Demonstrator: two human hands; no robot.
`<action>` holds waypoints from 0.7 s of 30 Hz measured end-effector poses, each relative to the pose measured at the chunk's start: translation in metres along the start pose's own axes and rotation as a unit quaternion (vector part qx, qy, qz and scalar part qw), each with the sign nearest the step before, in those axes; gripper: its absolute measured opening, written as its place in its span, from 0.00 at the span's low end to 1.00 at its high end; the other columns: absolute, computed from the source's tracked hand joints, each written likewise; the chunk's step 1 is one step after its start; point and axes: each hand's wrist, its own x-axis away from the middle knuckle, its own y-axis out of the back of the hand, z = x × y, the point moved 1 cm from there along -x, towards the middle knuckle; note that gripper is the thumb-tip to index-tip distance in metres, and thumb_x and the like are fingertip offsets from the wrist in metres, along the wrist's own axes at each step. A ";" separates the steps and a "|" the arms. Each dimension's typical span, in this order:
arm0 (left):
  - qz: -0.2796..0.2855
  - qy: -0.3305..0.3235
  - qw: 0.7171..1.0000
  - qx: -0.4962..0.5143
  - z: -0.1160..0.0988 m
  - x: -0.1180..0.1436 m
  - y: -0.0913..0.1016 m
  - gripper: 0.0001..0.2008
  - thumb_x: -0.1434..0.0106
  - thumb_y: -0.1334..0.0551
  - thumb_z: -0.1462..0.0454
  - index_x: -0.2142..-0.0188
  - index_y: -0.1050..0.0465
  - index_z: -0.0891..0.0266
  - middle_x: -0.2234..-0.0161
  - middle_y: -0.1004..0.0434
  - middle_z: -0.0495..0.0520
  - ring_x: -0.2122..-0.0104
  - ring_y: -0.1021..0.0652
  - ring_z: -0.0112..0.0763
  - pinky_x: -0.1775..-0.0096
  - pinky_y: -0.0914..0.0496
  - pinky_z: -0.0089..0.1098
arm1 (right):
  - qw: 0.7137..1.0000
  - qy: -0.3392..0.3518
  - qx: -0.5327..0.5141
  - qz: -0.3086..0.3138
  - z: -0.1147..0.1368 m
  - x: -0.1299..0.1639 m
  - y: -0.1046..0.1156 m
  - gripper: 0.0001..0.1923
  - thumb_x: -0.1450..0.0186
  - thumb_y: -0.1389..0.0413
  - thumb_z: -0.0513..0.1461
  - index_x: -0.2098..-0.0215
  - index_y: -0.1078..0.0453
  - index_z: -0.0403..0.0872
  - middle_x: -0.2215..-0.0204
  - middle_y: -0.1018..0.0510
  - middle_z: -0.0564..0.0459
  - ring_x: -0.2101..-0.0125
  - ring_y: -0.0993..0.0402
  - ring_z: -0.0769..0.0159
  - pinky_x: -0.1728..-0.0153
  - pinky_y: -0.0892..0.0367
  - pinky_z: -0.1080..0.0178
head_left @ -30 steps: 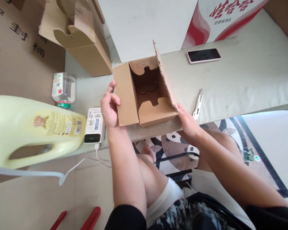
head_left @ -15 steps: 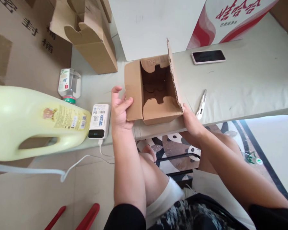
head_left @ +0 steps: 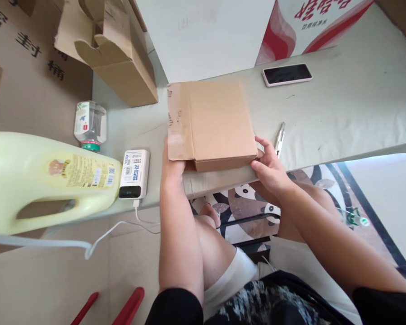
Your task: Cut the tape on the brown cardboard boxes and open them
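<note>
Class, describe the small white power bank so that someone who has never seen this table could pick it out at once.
Start at the big pale yellow jug lying on the table's left side. Right beside its neck, left of the person's left hand, lies the power bank. Only it has a dark end and a white cable.

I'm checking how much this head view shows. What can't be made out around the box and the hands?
- Cardboard box: inside hidden by its closed top.
- Left hand: fingers hidden under the box flap.
- Right hand: fingertips tucked against the box edge.
- Yellow jug: cut off by the left edge.
- Power bank: print too small.
</note>
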 end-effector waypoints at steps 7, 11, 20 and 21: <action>-0.009 -0.048 0.999 -0.020 -0.001 0.001 0.003 0.12 0.47 0.28 0.55 0.68 0.22 0.60 0.65 0.17 0.52 0.57 0.18 0.37 0.53 0.24 0.32 | 0.999 0.012 0.035 0.014 -0.003 0.001 -0.005 0.47 0.43 0.31 0.50 0.35 0.52 0.62 0.42 0.25 0.51 0.45 0.23 0.54 0.47 0.24 0.47; -0.037 -0.068 0.997 -0.009 -0.020 0.005 -0.003 0.08 0.45 0.31 0.59 0.74 0.23 0.62 0.72 0.22 0.49 0.68 0.22 0.30 0.66 0.27 0.27 | 0.992 0.046 0.080 -0.082 -0.006 0.002 -0.003 0.50 0.45 0.31 0.52 0.34 0.55 0.61 0.52 0.22 0.51 0.52 0.21 0.55 0.50 0.23 0.47; 0.006 0.068 0.991 0.118 -0.018 0.011 -0.010 0.15 0.45 0.34 0.52 0.75 0.32 0.60 0.75 0.27 0.51 0.66 0.20 0.34 0.66 0.26 0.29 | 0.958 0.112 0.186 -0.189 0.008 0.015 0.007 0.28 0.32 0.43 0.53 0.37 0.42 0.59 0.61 0.22 0.51 0.58 0.20 0.56 0.51 0.24 0.44; 0.027 0.097 0.989 0.109 -0.020 0.013 -0.010 0.16 0.48 0.32 0.51 0.73 0.30 0.60 0.74 0.25 0.52 0.64 0.19 0.37 0.65 0.24 0.32 | 0.959 0.111 0.184 -0.185 0.007 0.013 0.009 0.24 0.30 0.46 0.53 0.39 0.39 0.58 0.59 0.22 0.51 0.57 0.20 0.56 0.51 0.24 0.44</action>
